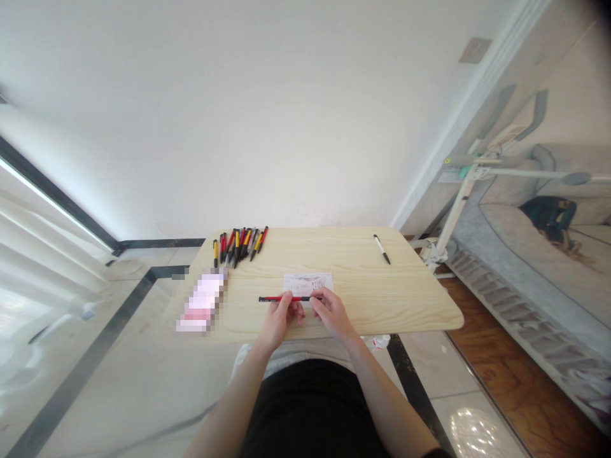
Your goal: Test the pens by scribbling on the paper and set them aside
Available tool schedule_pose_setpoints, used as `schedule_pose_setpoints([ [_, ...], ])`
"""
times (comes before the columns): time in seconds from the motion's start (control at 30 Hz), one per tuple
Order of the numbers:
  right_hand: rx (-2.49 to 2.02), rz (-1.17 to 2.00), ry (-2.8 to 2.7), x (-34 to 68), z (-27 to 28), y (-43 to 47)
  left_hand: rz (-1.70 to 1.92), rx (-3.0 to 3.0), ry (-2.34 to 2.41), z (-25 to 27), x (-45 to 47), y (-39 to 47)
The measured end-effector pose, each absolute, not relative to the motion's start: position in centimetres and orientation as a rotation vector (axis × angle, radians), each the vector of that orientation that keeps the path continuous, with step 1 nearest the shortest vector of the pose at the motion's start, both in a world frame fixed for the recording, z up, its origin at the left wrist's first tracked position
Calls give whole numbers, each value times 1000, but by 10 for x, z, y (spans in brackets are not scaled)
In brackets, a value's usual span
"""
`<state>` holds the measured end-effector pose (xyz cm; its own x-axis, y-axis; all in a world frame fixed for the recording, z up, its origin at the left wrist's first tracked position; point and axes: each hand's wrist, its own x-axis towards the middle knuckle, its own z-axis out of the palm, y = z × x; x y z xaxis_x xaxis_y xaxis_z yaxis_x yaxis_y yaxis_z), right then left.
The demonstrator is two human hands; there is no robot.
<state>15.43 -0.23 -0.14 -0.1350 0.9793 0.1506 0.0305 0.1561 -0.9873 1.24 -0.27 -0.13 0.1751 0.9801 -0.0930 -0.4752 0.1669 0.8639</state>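
Observation:
A red and black pen [273,299] lies level across both hands, just above the table's near side. My left hand [285,313] is closed on its red barrel, thumb on top. At the pen's black right end, my right hand [330,312] pinches with thumb and fingers. Beneath and behind the pen rests a small white paper [308,281] with printed or written marks, partly covered by my hands. A group of several pens [238,245], red, yellow, grey and black, lies at the table's back left. One white and black pen [381,249] lies apart at the right.
The light wooden table [363,286] stands against a white wall [286,114]. A pixelated bright rectangle [200,304] is at its left edge. To the right are a white metal exercise frame [458,210] and a grey sofa [515,248]; a pale curtain [42,248] hangs left.

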Motion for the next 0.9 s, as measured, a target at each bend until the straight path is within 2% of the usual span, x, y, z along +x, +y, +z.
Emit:
schedule_pose_setpoints([
  [0.9,-1105,1163,-1522,158,2,-5,1183,831,799,1,11,-3],
])
